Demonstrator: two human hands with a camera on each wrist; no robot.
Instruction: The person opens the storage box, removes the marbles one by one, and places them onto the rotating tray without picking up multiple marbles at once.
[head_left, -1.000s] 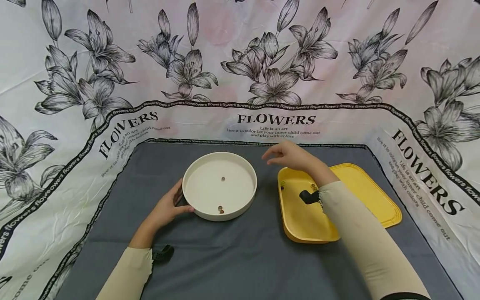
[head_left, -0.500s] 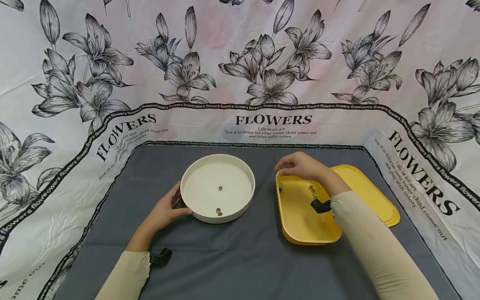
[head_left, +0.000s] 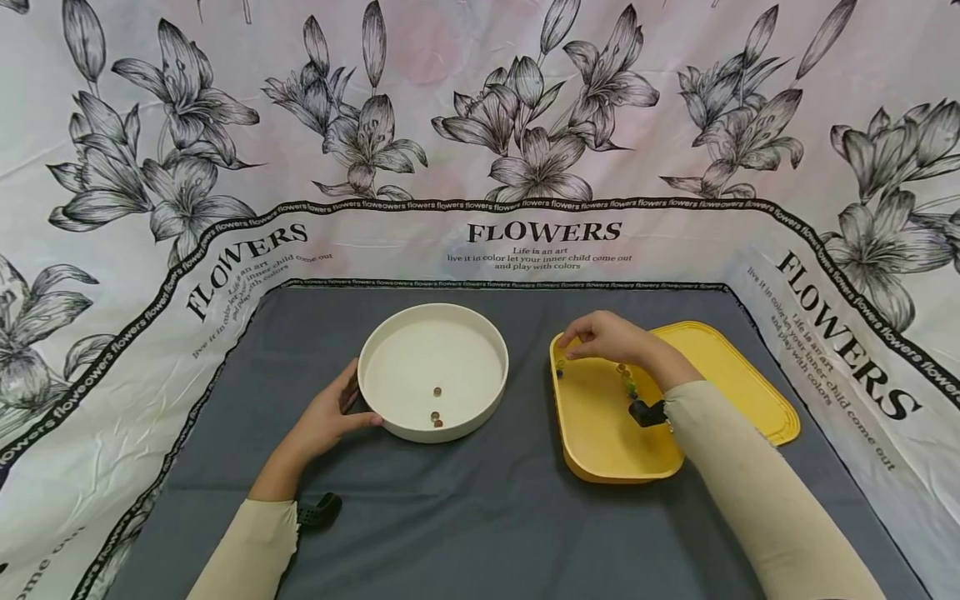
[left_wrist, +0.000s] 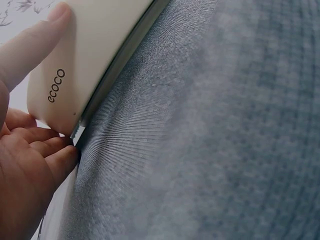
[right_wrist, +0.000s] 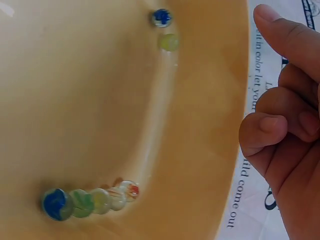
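A round white bowl (head_left: 435, 358) with low walls stands left of centre, with three small brownish marbles (head_left: 437, 415) in it. My left hand (head_left: 326, 421) rests against its outer left side. In the left wrist view the thumb (left_wrist: 37, 42) lies on the wall and the fingertips touch near the base. My right hand (head_left: 611, 337) is over the far left corner of a yellow tub (head_left: 600, 450), fingers bent, thumb extended, nothing visible in them. Inside the tub, a blue marble (right_wrist: 161, 18) and a yellow-green marble (right_wrist: 168, 42) sit apart from a row of several marbles (right_wrist: 82, 202).
A flat yellow lid (head_left: 738, 379) lies right of the tub, partly behind the right forearm. Grey cloth (head_left: 465, 525) covers the table, with a white flower-printed border (head_left: 547, 246) around it. Each wrist wears a black camera mount (head_left: 321, 510).
My right hand has moved right and down from beside the tub to over its far left corner. One marble in the white bowl has rolled nearer; the left hand stays against the bowl.
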